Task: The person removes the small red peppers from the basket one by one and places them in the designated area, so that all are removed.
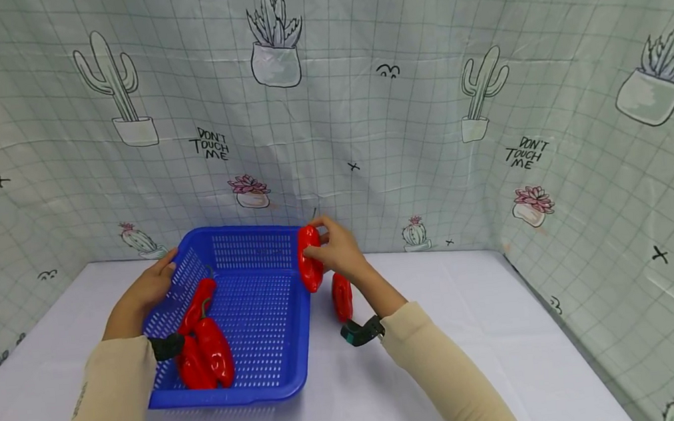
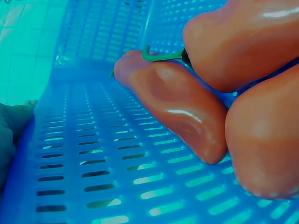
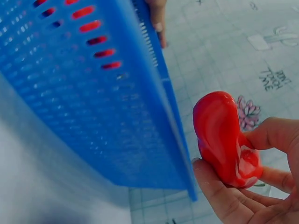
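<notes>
A blue plastic basket (image 1: 271, 395) with slotted walls has three red peppers in it, among them a plump pepper (image 1: 214, 351) with a green stem, lying along its left side. My left hand (image 1: 152, 285) grips the basket's left rim near the back corner; in the left wrist view only part of that hand shows, outside the wall. Between thumb and fingers, my right hand (image 1: 339, 250) holds another red pepper (image 1: 310, 259) upright at the basket's back right rim. The right wrist view shows this held pepper (image 3: 217, 135) just beside the rim.
One more red pepper (image 1: 342, 297) lies on the white tabletop (image 1: 444, 335), right of the basket and partly behind the right wrist. A cactus-print curtain (image 1: 351, 102) hangs behind the table and along its sides.
</notes>
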Tool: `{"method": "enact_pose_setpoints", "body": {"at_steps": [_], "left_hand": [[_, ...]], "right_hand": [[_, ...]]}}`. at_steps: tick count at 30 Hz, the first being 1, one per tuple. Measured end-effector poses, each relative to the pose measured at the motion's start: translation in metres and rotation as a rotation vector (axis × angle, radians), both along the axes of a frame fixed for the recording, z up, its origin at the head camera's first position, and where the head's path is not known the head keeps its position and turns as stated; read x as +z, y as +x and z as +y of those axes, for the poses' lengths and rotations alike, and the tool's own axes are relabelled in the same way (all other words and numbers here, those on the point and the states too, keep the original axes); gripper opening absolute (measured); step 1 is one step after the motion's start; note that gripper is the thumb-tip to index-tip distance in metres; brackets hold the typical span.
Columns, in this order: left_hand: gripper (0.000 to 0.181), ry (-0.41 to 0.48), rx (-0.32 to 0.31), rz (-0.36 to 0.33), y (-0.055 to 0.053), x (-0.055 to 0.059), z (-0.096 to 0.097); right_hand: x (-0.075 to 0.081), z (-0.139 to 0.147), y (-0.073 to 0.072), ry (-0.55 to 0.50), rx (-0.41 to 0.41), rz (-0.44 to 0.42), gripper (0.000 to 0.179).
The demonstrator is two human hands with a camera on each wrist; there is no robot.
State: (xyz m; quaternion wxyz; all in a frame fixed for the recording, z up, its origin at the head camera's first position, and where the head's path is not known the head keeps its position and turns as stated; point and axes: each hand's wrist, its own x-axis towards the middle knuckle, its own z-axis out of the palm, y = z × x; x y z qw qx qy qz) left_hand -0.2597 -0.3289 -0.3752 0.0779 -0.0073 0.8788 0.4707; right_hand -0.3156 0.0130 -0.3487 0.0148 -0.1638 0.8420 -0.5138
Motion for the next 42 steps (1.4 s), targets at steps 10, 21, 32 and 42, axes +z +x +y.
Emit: {"method": "enact_pose_setpoints", "body": {"at_steps": [10, 21, 32, 42], "left_hand": [[0.052, 0.005, 0.004, -0.007, 0.001, 0.001, 0.001], [0.052, 0.006, 0.003, -0.014, 0.002, 0.002, -0.001], [0.052, -0.008, 0.005, -0.004, 0.003, 0.001, 0.001], [0.052, -0.017, 0.011, -0.013, 0.002, 0.0, 0.001]], "right_hand": [[-0.019, 0.02, -0.005, 0.014, -0.052, -0.019, 0.052], [-0.034, 0.038, -0.005, 0.058, -0.078, 0.01, 0.049], [-0.045, 0.055, -0.006, 0.035, -0.139, -0.061, 0.048], [-0.065, 0.067, -0.013, 0.066, -0.221, -0.086, 0.047]]}}
